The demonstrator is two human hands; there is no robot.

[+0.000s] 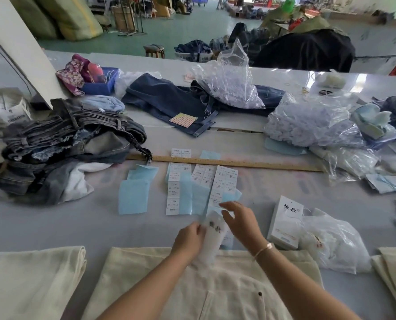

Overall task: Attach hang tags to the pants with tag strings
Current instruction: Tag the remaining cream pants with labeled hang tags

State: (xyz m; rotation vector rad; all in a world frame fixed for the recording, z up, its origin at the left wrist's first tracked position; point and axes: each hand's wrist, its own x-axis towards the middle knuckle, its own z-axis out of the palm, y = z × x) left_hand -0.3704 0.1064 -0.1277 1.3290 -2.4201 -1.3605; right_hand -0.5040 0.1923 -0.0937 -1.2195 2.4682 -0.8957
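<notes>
Left hand (190, 236) pinches blurred white hang tag (213, 236) by left edge. Right hand (241, 224) spread loose, fingers half-curled just beside tag's right side; contact unclear. Tag above waistband of cream pants (215, 287) spread on counter (76, 227). One boxed tag stack (285, 224) right of hands. One wooden ruler (227, 163) beyond label sheets (201, 185).

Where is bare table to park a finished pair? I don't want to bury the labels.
Bare table lies between the jeans pile and the cream pants, left of the blue paper. Crowded: the label sheets below the ruler, and the plastic bags on the right.
</notes>
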